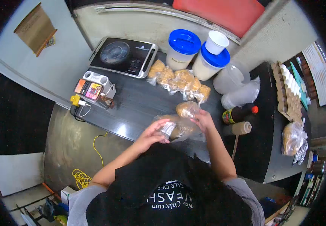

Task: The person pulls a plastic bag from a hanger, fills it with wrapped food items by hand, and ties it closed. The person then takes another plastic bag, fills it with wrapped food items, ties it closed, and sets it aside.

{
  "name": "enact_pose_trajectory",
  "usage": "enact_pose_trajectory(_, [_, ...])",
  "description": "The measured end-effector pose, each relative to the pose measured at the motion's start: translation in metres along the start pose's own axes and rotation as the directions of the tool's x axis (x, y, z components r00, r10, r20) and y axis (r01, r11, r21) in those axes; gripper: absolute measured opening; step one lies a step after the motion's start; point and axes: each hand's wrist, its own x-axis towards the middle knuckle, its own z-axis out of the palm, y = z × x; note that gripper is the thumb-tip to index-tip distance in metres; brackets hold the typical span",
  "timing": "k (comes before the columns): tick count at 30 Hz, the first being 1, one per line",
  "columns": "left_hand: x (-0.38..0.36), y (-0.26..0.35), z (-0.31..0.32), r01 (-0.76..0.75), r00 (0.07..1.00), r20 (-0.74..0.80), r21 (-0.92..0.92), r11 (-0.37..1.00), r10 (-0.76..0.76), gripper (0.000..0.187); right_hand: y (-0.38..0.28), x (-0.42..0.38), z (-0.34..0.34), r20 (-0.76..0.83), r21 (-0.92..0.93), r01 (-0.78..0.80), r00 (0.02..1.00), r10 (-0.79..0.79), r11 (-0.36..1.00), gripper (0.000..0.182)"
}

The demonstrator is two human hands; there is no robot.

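A clear plastic bag (178, 130) with brown, bun-like pieces inside lies near the front edge of the dark table. My left hand (152, 132) grips the bag's left side, its fingers closed on the crinkled plastic. On the other side, my right hand (205, 122) pinches the bag's right edge. A round brown bun (186, 109) in thin plastic rests just beyond the bag, close to my right fingertips. Farther back, a row of clear bags of light-brown food (182, 80) runs across the table.
An induction cooktop (123, 56) and a phone (89, 89) on a white device are at left. Blue-lidded tubs (182, 49) line the back. At right stand a dark sauce bottle (240, 113), a squeeze bottle (242, 128), a plastic bag roll (242, 94) and egg trays (283, 94).
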Motion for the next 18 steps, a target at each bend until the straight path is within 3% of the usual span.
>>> enact_pose_trajectory(1, [0.001,-0.001,0.001,-0.021,0.999,-0.026,0.01,1.0,0.022,0.067,0.0,-0.011,-0.007,0.023,-0.064,0.016,1.0,-0.014,0.998,0.036])
enact_pose_trajectory(4, [0.002,-0.001,0.01,-0.08,0.991,-0.11,0.025,0.997,0.082,0.074,-0.014,-0.06,-0.022,-0.046,0.027,0.056,0.997,-0.054,0.998,0.034])
enact_pose_trajectory(7, [0.001,0.0,0.018,-0.111,0.986,-0.13,-0.045,0.993,0.104,0.072,-0.032,-0.108,-0.038,0.139,0.062,0.128,0.981,-0.136,0.99,0.038])
enact_pose_trajectory(12, [0.008,0.0,0.029,-0.152,0.981,-0.125,0.008,0.988,0.151,0.076,-0.035,-0.142,-0.039,0.4,0.139,-0.083,0.916,0.021,0.987,0.043])
enact_pose_trajectory(15, [0.012,0.0,0.033,-0.17,0.979,-0.108,0.038,0.985,0.174,0.079,-0.014,-0.119,-0.025,0.539,0.109,-0.175,0.837,0.09,0.978,0.043])
enact_pose_trajectory(18, [0.011,0.001,0.037,-0.151,0.987,-0.051,0.073,0.986,0.155,0.081,-0.003,-0.091,-0.003,0.492,0.094,-0.234,0.856,0.159,0.968,0.042])
